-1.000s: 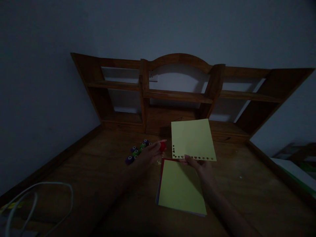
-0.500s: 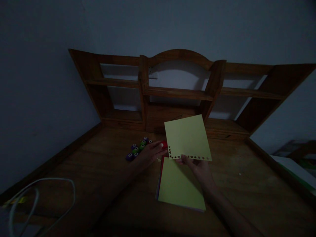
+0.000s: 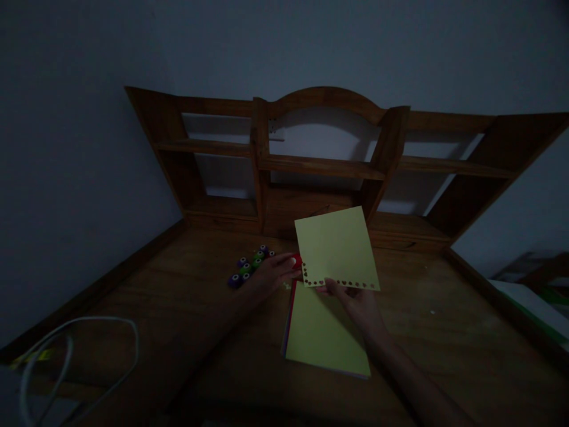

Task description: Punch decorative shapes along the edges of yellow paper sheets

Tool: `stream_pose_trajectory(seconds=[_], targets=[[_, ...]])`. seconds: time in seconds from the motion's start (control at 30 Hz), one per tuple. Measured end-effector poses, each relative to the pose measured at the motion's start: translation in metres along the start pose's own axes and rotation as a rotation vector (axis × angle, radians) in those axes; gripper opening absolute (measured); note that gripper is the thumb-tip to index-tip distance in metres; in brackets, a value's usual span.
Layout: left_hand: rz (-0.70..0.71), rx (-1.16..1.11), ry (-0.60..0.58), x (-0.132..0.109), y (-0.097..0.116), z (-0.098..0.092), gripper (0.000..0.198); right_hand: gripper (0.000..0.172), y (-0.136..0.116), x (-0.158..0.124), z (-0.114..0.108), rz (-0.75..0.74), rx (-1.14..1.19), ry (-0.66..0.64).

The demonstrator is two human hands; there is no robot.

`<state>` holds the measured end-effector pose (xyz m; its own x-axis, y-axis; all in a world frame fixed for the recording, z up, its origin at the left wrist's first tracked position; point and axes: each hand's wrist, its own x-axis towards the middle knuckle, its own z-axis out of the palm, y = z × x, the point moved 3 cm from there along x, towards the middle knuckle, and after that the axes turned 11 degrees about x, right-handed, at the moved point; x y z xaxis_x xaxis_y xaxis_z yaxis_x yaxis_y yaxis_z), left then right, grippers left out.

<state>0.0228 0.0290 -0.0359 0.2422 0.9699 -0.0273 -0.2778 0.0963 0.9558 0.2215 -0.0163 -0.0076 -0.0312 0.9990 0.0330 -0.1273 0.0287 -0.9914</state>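
In my right hand (image 3: 358,302) is a pale yellow sheet of paper (image 3: 335,246), pinched at its lower edge and raised above the desk. Small shaped holes, some like hearts, run along its bottom edge and up the lower left side. My left hand (image 3: 276,271) is closed around a small red paper punch (image 3: 297,260) at the sheet's left edge; fingers hide part of it. Below lies a stack of coloured paper (image 3: 326,338) with a yellow sheet on top. Several purple and green punches (image 3: 246,270) stand left of my left hand.
A wooden shelf unit (image 3: 326,169) stands at the back of the desk (image 3: 213,332). Tiny paper bits (image 3: 287,286) lie by the stack. A white cable (image 3: 136,338) loops at the lower left. White and green items (image 3: 528,302) are at the far right.
Both hands, the sheet and the red punch stay almost where they were. The whole view has shifted very slightly.
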Motion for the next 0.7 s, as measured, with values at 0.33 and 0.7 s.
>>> stream_pose_trajectory(seconds=[0.33,0.7], targets=[[0.003,0.038,-0.033,0.003,-0.004,-0.001,0.034,0.033,-0.001,-0.004,-0.009,0.122,-0.396,0.003],[0.052,0.181,-0.133,-0.001,-0.001,0.006,0.036,0.054,-0.02,-0.01,-0.001,0.134,-0.238,0.017]])
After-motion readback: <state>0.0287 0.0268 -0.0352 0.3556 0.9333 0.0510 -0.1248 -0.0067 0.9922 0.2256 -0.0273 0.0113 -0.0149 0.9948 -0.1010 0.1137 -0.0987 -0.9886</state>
